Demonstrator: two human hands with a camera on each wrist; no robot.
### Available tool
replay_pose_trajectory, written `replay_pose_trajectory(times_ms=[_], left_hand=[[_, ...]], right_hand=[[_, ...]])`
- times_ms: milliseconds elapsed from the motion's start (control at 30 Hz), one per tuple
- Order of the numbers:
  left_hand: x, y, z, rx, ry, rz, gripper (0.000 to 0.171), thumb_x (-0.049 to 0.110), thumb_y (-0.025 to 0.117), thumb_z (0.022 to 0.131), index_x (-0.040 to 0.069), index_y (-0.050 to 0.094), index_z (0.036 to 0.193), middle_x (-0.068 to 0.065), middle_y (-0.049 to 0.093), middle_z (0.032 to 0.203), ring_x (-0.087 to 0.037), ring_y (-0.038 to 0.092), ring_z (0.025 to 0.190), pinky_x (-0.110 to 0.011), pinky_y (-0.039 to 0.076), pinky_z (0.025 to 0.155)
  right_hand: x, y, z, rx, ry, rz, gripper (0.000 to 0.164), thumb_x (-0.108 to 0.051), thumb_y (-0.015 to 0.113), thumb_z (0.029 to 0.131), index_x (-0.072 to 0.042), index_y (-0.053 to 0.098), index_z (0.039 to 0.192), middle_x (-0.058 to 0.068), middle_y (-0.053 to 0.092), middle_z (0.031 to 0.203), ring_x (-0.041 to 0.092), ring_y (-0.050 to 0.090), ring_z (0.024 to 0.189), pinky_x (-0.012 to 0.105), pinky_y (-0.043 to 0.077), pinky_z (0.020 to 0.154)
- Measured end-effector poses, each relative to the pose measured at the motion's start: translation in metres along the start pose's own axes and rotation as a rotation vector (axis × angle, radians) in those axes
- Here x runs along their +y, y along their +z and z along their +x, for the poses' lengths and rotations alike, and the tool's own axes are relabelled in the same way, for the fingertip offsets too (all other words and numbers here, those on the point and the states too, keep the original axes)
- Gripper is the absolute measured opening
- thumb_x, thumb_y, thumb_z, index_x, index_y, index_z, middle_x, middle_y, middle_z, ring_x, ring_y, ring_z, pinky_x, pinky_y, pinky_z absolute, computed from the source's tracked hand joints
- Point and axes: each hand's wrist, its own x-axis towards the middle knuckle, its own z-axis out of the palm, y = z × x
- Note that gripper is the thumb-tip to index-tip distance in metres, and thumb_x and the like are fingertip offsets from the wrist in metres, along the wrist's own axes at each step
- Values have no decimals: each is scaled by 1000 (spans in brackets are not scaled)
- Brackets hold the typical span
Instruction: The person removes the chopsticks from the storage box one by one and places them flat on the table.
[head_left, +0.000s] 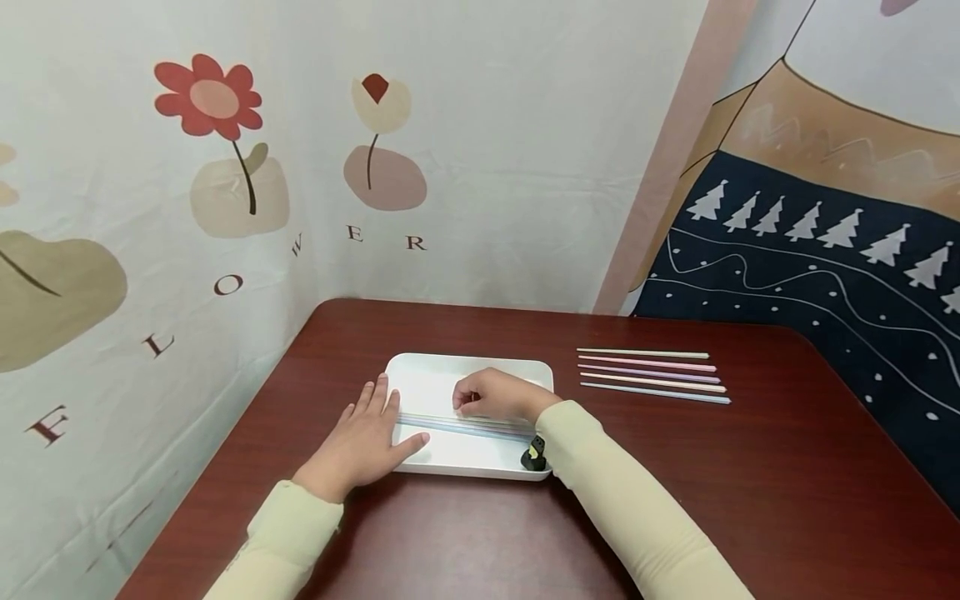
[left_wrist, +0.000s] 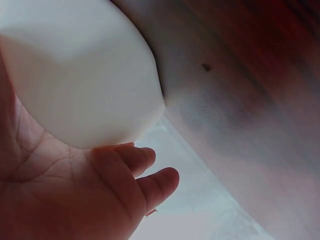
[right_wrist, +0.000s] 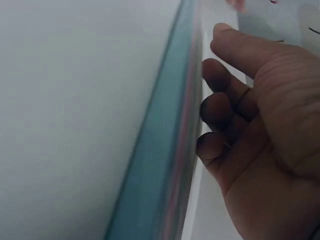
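A white rectangular tray (head_left: 480,457) lies on the table, with several pale chopsticks (head_left: 467,427) laid side by side across its middle. My left hand (head_left: 360,437) rests at the tray's left end, fingers straight and thumb over the rim; its palm lies against the tray's white side (left_wrist: 90,80) in the left wrist view. Over the chopsticks is my right hand (head_left: 498,396). In the right wrist view its fingers (right_wrist: 215,110) are loosely curled beside the blue and pink chopsticks (right_wrist: 160,135), thumb apart, with nothing visible between them.
Several more pastel chopsticks (head_left: 651,376) lie in a spaced row on the table, right of the tray. The reddish-brown table (head_left: 750,467) stands against a flower-printed curtain (head_left: 487,167). A small black device (head_left: 534,454) is at the right cuff.
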Motion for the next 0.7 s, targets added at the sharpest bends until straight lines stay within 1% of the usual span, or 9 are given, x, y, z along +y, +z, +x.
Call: replay_pose_trajectory(times_ms=[200,467,633,700], left_hand=[[-2,1,0,8,0,6,92,64,50,95,-11,37,147,-31,13,159,-50,15,145,-67,27,108],[-2,1,0,7,-3,6,93,64,49,95,-11,36,147,-30,12,160,-50,14,146,-66,26,108],[0,0,0,2,-6,1,93,64,49,95,-11,36,147,-31,12,160,-50,14,145,-66,26,108],[0,0,-1,2,-5,-1,93,64,49,95,-11,36,147,-31,12,160,-50,14,145,-66,26,108]], right_hand=[[4,4,4,-10,-40,-67,16,-16,68,95,-25,66,82,-11,58,72,4,52,70,21,44,68],[4,4,4,50,-48,-122,18,-14,61,100,-22,65,85,-10,57,74,5,51,72,21,44,69],[2,4,3,60,-27,-106,9,-17,66,97,-23,66,90,-8,55,72,6,50,69,23,44,67],[2,5,3,57,-20,-109,8,-17,69,95,-24,66,91,-9,55,71,6,50,68,22,44,66]])
